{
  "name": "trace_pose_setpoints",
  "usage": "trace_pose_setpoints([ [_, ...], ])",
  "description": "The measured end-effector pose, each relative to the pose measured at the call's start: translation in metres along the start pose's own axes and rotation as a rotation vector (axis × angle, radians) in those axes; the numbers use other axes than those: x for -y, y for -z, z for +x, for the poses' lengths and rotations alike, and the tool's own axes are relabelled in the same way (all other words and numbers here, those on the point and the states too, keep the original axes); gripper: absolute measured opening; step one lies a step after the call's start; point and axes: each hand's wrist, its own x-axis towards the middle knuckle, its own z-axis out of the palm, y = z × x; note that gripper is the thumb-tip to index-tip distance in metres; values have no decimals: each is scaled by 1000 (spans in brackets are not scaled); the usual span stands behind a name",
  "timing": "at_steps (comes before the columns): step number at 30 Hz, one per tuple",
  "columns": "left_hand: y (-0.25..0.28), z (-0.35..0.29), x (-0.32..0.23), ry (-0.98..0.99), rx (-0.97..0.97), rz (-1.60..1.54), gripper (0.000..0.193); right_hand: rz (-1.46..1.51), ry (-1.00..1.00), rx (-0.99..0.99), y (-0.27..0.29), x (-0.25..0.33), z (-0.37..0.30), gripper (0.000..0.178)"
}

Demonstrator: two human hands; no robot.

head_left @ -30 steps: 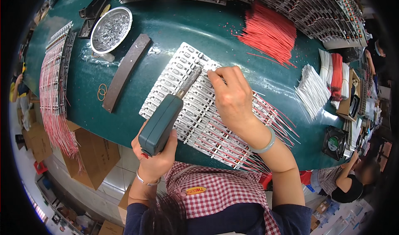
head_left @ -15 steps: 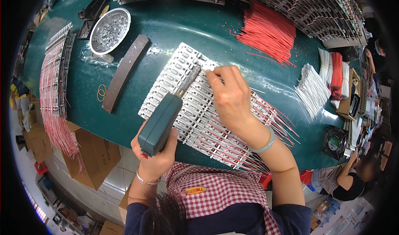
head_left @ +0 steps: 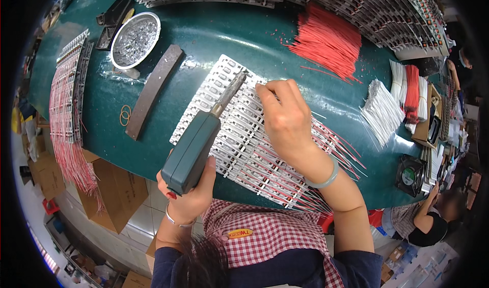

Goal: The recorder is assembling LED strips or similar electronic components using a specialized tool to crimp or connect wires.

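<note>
My left hand [head_left: 197,193] is closed round the dark green body of a soldering gun [head_left: 192,150]. The gun's metal tip points away from me, over the upper part of a white panel [head_left: 204,92] made of rows of small modules. My right hand [head_left: 285,112] is closed in a pinch at the panel's upper right, just right of the tip; what the fingertips hold is too small to make out. Red and white wires [head_left: 305,178] run from the panel's lower right part, partly under my right forearm.
A metal bowl [head_left: 116,53] of silvery bits and a brown curved bar [head_left: 155,92] lie to the left. Red wires [head_left: 328,43] and white wires [head_left: 383,112] are piled to the right, near a black fan [head_left: 410,173]. Stacked panels [head_left: 356,12] stand at the back; wired panels [head_left: 69,94] hang at left.
The soldering gun has drawn back a little to the left, and its tip has come away from my right fingertips. My right hand has shifted slightly to the right, still pinched.
</note>
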Motion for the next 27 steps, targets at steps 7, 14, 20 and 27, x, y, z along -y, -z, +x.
trace_pose_setpoints([
  [7, -7, 5, 3, 31, 42, -47, 16, 9, -21, -3, -5, -5, 1, 32],
  [14, -9, 6, 3, 61, 73, -60, 18, -20, 8, 26, -5, -7, 1, 27],
  [20, -10, 3, 7, 170, 92, -102, 19, -3, -34, 18, -6, -4, 2, 32],
  [27, -3, 1, 4, 117, 96, -29, 21, -17, -46, 40, -4, -3, 2, 33],
])
